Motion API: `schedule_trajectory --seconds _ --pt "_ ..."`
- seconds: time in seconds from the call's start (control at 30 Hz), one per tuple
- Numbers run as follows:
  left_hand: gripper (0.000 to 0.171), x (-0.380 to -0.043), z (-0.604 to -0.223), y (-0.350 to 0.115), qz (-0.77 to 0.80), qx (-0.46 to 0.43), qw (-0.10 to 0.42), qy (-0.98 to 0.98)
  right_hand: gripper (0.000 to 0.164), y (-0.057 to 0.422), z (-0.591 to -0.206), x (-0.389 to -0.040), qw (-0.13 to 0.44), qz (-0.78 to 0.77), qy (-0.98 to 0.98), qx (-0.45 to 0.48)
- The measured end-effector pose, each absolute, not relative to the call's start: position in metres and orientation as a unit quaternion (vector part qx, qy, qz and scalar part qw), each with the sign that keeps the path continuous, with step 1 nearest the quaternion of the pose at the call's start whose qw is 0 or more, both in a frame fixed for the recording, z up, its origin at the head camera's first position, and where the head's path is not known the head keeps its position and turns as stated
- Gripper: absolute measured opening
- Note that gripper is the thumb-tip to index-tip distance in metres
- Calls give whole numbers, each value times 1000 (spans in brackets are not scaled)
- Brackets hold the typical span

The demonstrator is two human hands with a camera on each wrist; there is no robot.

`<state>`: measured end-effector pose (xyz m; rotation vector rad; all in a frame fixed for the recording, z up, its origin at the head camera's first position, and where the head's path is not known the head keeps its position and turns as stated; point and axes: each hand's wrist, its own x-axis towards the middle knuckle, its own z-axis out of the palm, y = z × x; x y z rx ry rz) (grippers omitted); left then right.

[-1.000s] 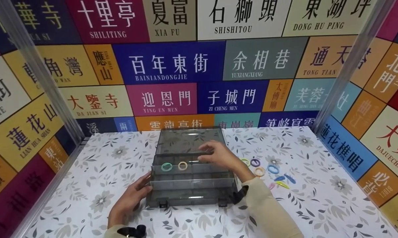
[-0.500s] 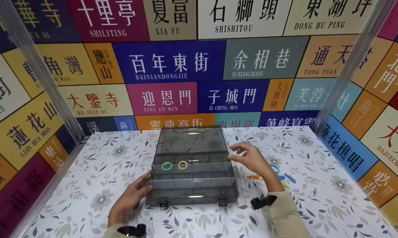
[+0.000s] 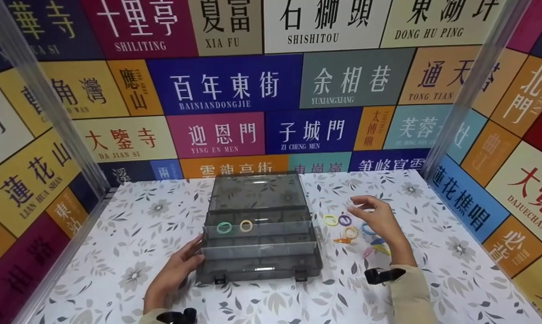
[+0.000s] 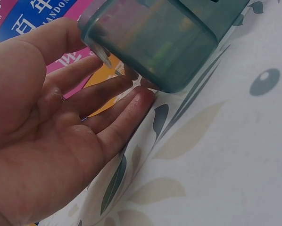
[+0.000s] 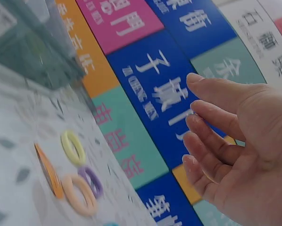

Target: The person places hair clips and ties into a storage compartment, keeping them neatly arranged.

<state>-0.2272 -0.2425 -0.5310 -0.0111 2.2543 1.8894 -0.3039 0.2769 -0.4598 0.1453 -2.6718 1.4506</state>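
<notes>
A smoky grey plastic compartment box (image 3: 262, 270) stands with its lid (image 3: 259, 191) raised at the back. A green hair tie (image 3: 218, 228) and a cream hair tie (image 3: 240, 227) lie in one of its rows. My left hand (image 3: 176, 267) rests along the box's left side, relaxed fingers at its wall and thumb near the corner. My right hand (image 3: 381, 222) hovers with loosely bent fingers, holding nothing. Below and left of it lie yellow (image 5: 65, 144), purple (image 5: 99, 187) and peach (image 5: 68, 188) hair ties and an orange snap hair clip (image 5: 50, 172).
A blue hair tie (image 3: 364, 228), a yellow-green clip (image 3: 380, 249) and a pink clip (image 3: 368, 252) lie by the right wrist, partly covered in places. The patterned tabletop (image 3: 136, 274) meets lettered wall panels (image 3: 226, 85) behind and at both sides.
My right hand has withdrawn from over the box and moved right, above the loose hair ties and clips. My left hand stays at the box's side.
</notes>
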Motion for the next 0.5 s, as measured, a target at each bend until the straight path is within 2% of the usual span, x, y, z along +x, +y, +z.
schedule_trajectory --seconds 0.3,0.5 --pt "63 -227 -530 -242 626 -14 102 773 66 315 -473 -302 53 461 -885 -16" --pt "63 -228 -532 -242 629 -11 94 772 75 330 -489 -307 21 458 -888 -35"
